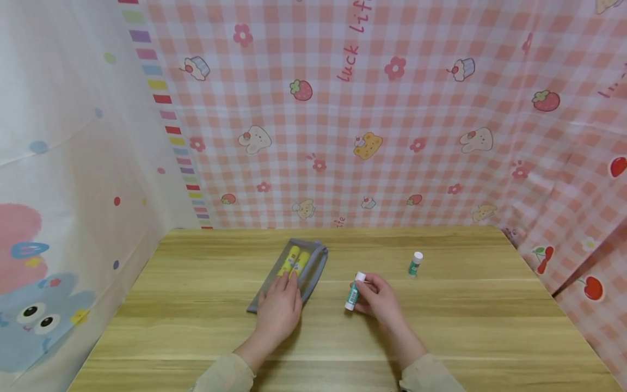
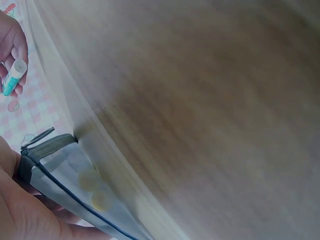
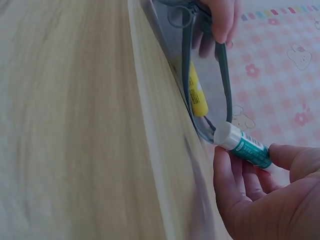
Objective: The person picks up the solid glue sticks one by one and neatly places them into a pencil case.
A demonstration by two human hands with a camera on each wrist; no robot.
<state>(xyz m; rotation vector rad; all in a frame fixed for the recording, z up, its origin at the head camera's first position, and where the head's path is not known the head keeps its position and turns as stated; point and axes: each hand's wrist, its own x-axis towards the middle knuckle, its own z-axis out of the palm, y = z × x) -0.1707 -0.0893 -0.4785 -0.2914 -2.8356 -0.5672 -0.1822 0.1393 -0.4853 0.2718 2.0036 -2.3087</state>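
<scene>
A grey mesh zipper pouch [image 1: 311, 275] lies on the table with two yellow glue sticks [image 1: 296, 262] inside. My left hand [image 1: 280, 311] grips the pouch near its zipper edge, the fingers over the mesh and the thumb at the opening. In the right wrist view the zipper opening [image 3: 224, 85] gapes, and one yellow stick [image 3: 198, 97] shows inside. To the right of the pouch my right hand [image 1: 382, 302] pinches a green glue stick [image 1: 354, 294] with a white cap. In the right wrist view its capped end is close to the opening.
Another green glue stick [image 1: 415, 264] with a white cap stands upright on the wooden table [image 1: 465, 316], to the right and behind my right hand. A pink checked cloth [image 1: 333, 109] hangs behind the table, and a pale printed cloth [image 1: 73, 163] hangs at the left.
</scene>
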